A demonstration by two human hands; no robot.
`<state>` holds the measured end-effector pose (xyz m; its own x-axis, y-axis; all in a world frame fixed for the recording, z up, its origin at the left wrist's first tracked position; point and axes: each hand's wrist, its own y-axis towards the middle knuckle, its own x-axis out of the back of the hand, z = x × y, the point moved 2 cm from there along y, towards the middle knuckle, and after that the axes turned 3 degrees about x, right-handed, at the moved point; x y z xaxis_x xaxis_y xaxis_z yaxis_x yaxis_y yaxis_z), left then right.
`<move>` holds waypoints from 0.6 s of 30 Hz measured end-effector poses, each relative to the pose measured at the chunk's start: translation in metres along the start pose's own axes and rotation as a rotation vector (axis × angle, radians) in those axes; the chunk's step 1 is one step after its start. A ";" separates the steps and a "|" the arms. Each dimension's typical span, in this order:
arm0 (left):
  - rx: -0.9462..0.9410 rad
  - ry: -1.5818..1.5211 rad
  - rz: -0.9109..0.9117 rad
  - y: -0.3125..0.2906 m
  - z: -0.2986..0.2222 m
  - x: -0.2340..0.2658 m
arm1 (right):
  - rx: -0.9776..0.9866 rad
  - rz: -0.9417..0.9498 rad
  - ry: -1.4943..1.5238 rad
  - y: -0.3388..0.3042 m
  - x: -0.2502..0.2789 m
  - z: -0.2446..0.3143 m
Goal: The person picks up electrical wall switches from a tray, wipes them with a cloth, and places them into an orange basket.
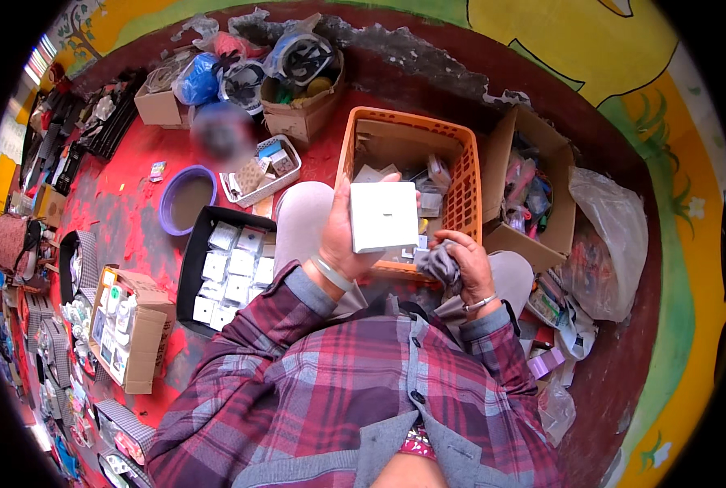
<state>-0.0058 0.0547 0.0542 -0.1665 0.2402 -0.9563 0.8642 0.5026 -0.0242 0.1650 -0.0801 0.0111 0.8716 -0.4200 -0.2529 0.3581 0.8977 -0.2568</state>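
Observation:
A square white box (385, 218) rests in my left hand (341, 236), its flat face turned up and my fingers curled around its left side and far edge. My right hand (473, 264) pinches a crumpled grey cloth (439, 265), a little to the right of the box and apart from it. Beyond both hands stands an orange plastic basket (469, 175), lined with cardboard and holding several small boxes. To the left of my left forearm, a black tray (185, 302) holds several small white boxes in clear wrapping.
A purple basin (166, 213) and a white basket (285, 180) sit on the red floor at the left. An open carton (135, 378) of packaged goods stands nearer. On the right are a filled cardboard box (570, 220) and a clear plastic bag (611, 276) against the wall.

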 end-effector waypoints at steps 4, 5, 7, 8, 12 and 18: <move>0.055 0.003 0.057 -0.004 0.018 0.009 | 0.011 0.267 0.092 0.002 -0.027 -0.008; 0.054 0.036 0.022 -0.006 0.018 0.010 | 0.036 0.296 0.117 0.004 -0.034 -0.012; 0.085 0.146 -0.012 -0.004 0.020 0.019 | 0.047 0.231 0.066 0.004 -0.028 -0.022; 0.076 0.219 -0.054 -0.005 0.021 0.019 | 0.002 0.216 0.112 0.002 -0.027 -0.025; 0.038 0.271 -0.189 -0.009 0.020 0.035 | -0.034 0.235 0.154 -0.004 -0.026 -0.028; -0.118 0.546 -0.038 -0.038 -0.003 0.042 | -0.045 0.223 0.087 0.000 -0.042 -0.015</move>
<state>-0.0468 0.0484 0.0162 -0.4455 0.5996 -0.6649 0.7991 0.6012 0.0066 0.1236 -0.0649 0.0077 0.8944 -0.2240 -0.3871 0.1430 0.9634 -0.2269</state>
